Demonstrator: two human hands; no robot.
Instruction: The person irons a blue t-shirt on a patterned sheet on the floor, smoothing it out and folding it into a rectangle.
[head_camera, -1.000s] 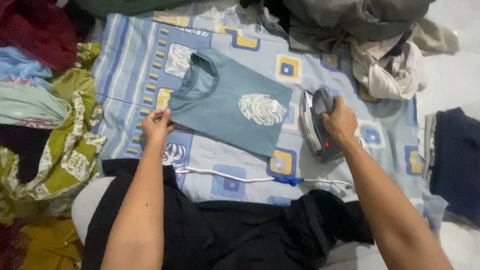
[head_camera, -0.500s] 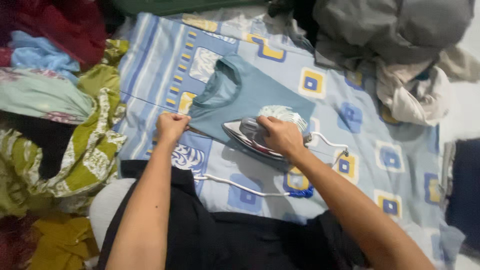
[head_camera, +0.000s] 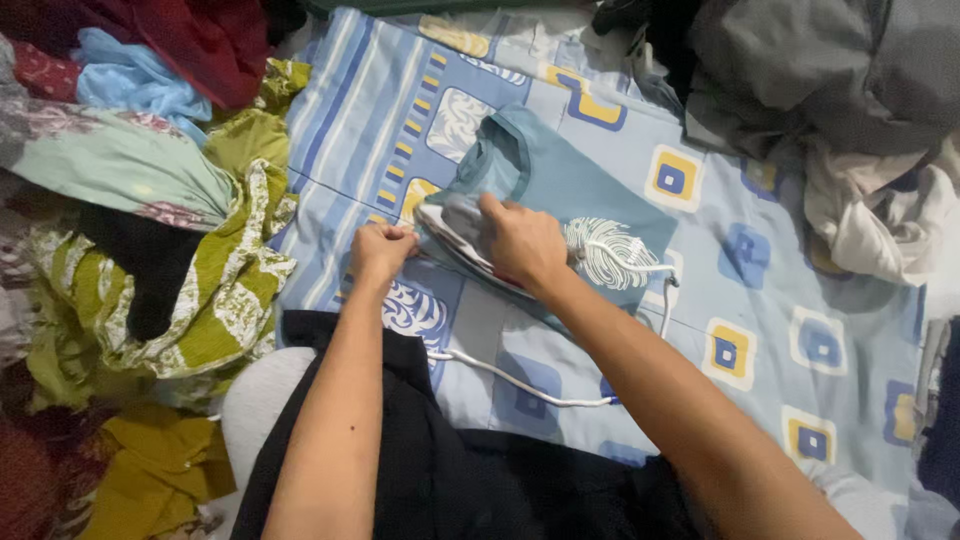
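A folded teal T-shirt (head_camera: 580, 190) with a white fingerprint print lies on a blue patterned sheet (head_camera: 760, 290). My right hand (head_camera: 522, 240) grips the handle of a grey clothes iron (head_camera: 452, 228), which rests flat on the shirt's near left part, its tip pointing left. My left hand (head_camera: 380, 250) pinches the shirt's lower left corner right beside the iron's tip. The iron's white cord (head_camera: 520, 380) loops across the sheet under my right forearm.
Piles of crumpled clothes surround the sheet: green and patterned fabric (head_camera: 190, 270) at left, red and blue cloth (head_camera: 170, 60) at top left, grey and cream garments (head_camera: 840, 120) at top right. Black cloth (head_camera: 450, 480) covers my lap.
My right hand lifted the iron from where it stood at the right of the shirt, set it on the shirt and slid it left to the corner held by my left hand.
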